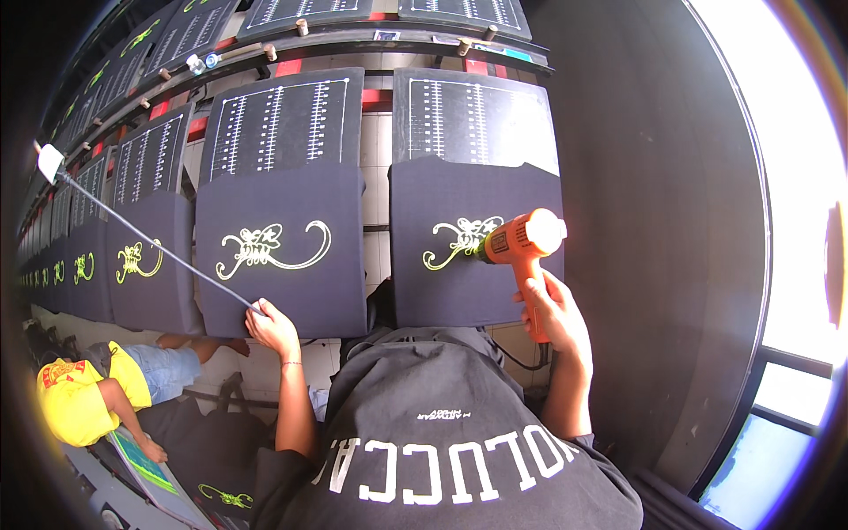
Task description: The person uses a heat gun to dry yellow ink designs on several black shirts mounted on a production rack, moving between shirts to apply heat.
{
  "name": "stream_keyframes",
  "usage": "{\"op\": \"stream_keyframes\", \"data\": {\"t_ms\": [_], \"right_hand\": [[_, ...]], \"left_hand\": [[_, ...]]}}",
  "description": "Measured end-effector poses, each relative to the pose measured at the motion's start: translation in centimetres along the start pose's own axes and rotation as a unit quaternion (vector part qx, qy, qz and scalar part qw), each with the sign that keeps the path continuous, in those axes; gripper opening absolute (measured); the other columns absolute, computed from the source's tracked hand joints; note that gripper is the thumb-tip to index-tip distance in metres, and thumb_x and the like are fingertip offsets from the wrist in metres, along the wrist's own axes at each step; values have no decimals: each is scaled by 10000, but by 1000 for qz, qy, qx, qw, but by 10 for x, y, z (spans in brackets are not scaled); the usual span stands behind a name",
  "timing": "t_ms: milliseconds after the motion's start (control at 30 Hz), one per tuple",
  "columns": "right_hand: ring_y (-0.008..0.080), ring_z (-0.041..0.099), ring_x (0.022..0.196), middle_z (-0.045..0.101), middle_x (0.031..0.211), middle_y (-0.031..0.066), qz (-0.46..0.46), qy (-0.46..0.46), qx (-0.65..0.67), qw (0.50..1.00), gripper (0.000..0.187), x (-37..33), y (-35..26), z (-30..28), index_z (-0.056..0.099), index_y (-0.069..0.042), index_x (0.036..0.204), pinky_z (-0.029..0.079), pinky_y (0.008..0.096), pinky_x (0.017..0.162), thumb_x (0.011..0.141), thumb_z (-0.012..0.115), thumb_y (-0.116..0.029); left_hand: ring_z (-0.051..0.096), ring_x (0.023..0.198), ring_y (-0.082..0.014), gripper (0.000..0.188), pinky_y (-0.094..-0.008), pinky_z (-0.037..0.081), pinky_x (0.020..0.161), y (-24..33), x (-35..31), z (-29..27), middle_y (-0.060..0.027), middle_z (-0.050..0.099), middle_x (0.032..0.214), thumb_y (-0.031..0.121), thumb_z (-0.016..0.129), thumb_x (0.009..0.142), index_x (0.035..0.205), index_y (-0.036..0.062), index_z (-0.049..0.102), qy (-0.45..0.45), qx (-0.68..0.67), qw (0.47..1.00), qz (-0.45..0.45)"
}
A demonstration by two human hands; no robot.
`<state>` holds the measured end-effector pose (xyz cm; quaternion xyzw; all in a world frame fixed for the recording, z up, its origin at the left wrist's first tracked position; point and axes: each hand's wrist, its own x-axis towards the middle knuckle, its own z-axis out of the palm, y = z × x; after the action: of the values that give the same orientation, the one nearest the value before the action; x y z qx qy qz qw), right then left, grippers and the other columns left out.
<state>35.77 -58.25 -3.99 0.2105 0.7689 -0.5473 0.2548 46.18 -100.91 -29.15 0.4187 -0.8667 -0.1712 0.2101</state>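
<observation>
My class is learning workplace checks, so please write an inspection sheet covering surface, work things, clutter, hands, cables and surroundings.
Surface: row of dark boards with white scales, their near parts covered by dark cloths.
Work things: orange heat gun, nozzle toward the print on the rightmost cloth; yellow-green prints on other cloths too.
Clutter: small white item behind the boards, too small to identify.
Hands: left hand pinches a cord; right hand grips the heat gun's handle.
Cables: grey cord slants to a white end piece; whether it joins the heat gun cannot be told.
Surroundings: person in yellow at lower left; dark wall and bright opening at right.
</observation>
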Motion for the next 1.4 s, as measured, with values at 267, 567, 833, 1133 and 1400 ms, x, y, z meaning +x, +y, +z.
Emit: {"op": "stream_keyframes", "data": {"t_ms": [267, 567, 833, 1133, 1400], "right_hand": [[87, 544, 650, 621, 906, 53, -10, -17, -26, 999, 397, -1, -6, 16, 556, -25, 1268, 499, 260, 576, 1006, 567, -324], [86, 549, 632, 622, 908, 53, -19, -29, -39, 999, 380, 13, -19, 31, 558, -27, 1252, 496, 256, 561, 1014, 557, -324], [86, 563, 639, 628, 901, 52, -35, -60, -46, 996, 361, 34, -27, 49, 540, -37, 1260, 495, 260, 525, 1019, 559, -305], [106, 603, 690, 648, 928, 67, -32, -86, -82, 992, 378, 32, -36, 56, 536, -40, 1269, 523, 276, 548, 1026, 553, -329], [84, 567, 673, 641, 936, 45, -29, -46, -93, 994, 392, 22, -30, 38, 550, -33, 1273, 516, 262, 580, 1025, 537, -336]], "left_hand": [[608, 908, -388, 282, -482, 453, 846, -2, 1, 0, -185, 669, 930, 235, 534, 981, 957, -20, 652, 1, 4, 1000, -2], [601, 881, -389, 264, -487, 451, 809, -1, 2, 0, -175, 658, 902, 225, 542, 981, 931, -11, 650, 11, 7, 1000, 4], [595, 877, -387, 265, -491, 446, 802, -3, 3, 2, -165, 648, 895, 230, 538, 984, 923, -5, 644, 14, 2, 1000, 0], [589, 872, -391, 291, -495, 441, 803, -1, 3, -1, -166, 640, 889, 242, 526, 992, 903, -13, 634, 22, 0, 1000, 8], [591, 875, -390, 293, -492, 443, 806, -1, 3, -1, -170, 643, 895, 243, 532, 991, 905, -16, 638, 24, 3, 1000, 6]]}}
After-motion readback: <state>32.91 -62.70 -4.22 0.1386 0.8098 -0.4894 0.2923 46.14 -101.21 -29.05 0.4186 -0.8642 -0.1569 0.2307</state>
